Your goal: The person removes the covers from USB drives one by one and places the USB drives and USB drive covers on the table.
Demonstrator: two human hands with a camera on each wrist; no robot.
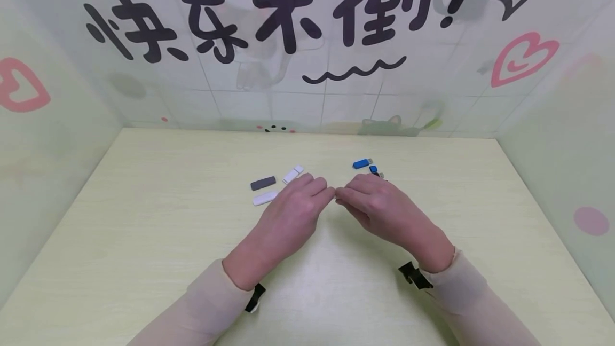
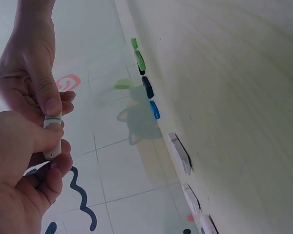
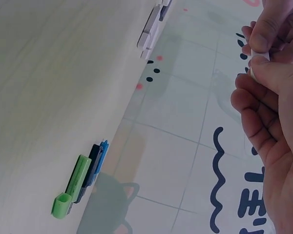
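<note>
A small white USB stick (image 2: 52, 144) with a thin green line across it is held up between both hands, close over the table. My left hand (image 1: 295, 210) pinches one end between thumb and fingers, and my right hand (image 1: 389, 210) pinches the other end. In the head view, curled fingers hide nearly all of the stick. Seen in the right wrist view, the thumbs of the left hand (image 3: 278, 31) and right hand (image 3: 278, 112) nearly meet on it.
Beyond the left hand lie a dark grey cap-like piece (image 1: 263, 183), a white piece (image 1: 265, 198) and a white USB stick (image 1: 293, 174). Beyond the right are a blue USB stick (image 1: 361, 164), a blue cap (image 1: 373, 168) and a green stick (image 3: 78, 173) beside its green cap (image 3: 62, 205). Printed walls enclose the table (image 1: 168, 175).
</note>
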